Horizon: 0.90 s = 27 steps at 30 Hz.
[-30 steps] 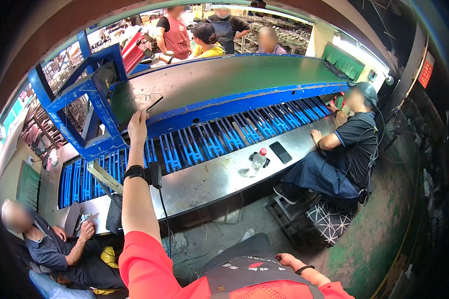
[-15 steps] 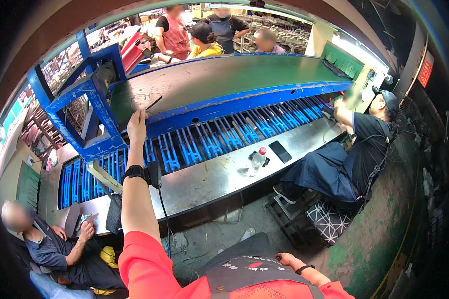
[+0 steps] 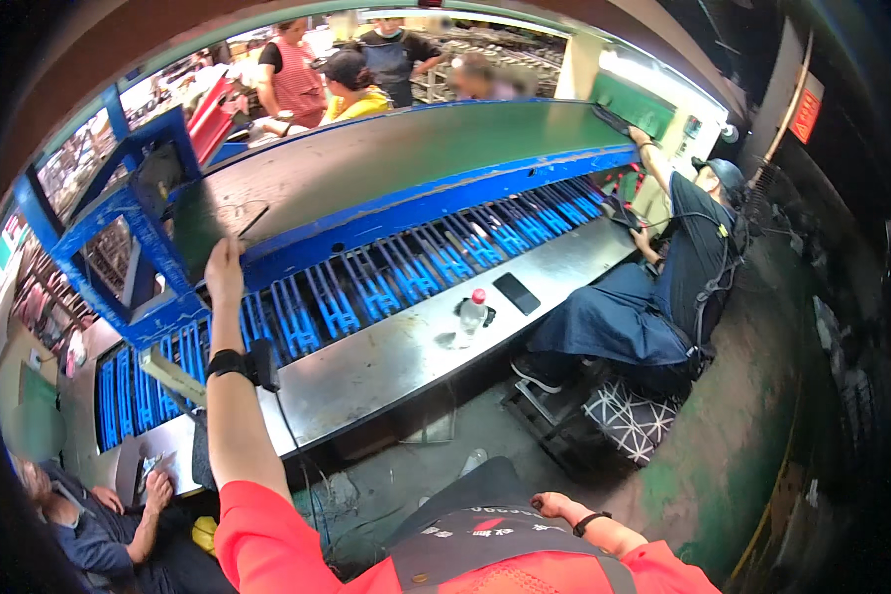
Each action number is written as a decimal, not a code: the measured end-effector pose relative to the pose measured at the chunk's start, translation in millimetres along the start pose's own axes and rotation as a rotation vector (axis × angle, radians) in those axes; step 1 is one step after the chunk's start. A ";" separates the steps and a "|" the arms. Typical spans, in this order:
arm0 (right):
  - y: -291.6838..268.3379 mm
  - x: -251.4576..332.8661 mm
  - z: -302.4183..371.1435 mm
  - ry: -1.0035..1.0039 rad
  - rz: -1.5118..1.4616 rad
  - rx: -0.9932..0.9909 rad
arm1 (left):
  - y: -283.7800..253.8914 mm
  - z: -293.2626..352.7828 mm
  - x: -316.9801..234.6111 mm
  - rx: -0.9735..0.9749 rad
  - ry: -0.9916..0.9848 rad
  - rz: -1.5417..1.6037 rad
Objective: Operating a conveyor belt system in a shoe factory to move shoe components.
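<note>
we look out from the wearer's head, through the left of two side-by-side fisheye lenses, facing down and ahead across a steel bench point(image 3: 356, 391) and the long green surface point(image 3: 445, 139) beyond it. closest to us, a red shirt point(image 3: 272, 540) and dark apron point(image 3: 500, 544) line the bottom edge, seen from above; the wearer's left hand point(image 3: 225, 269) lies at arm's length, the right hand point(image 3: 556, 507) nearer, low in our view. we take in one seated worker point(image 3: 89, 530) at lower left, another seated worker point(image 3: 698, 252) at right, and farther-off standing people point(image 3: 294, 77) along the top. straight edges bow toward our dark rim.
</note>
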State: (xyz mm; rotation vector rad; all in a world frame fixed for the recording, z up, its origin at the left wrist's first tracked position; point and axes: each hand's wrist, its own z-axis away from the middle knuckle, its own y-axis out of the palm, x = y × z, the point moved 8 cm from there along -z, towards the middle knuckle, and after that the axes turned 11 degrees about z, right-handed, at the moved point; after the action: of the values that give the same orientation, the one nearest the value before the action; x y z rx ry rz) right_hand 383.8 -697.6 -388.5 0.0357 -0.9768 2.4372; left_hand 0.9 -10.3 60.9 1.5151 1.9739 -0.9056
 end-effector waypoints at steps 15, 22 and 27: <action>-0.4 4.8 6.6 0.019 0.001 0.052 | 5.8 2.5 -15.9 0.004 0.025 -0.003; 2.2 0.7 5.3 0.020 -0.010 0.054 | 4.9 4.0 -21.0 0.009 0.017 -0.048; 9.5 -5.9 0.0 -0.001 -0.062 0.032 | 6.3 2.5 -19.5 -0.008 0.032 -0.013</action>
State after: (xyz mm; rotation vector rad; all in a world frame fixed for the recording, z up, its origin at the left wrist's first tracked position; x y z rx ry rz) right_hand 384.5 -706.0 -395.7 0.0774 -0.9235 2.3967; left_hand 12.1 -23.7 72.0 1.5220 2.0100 -0.8830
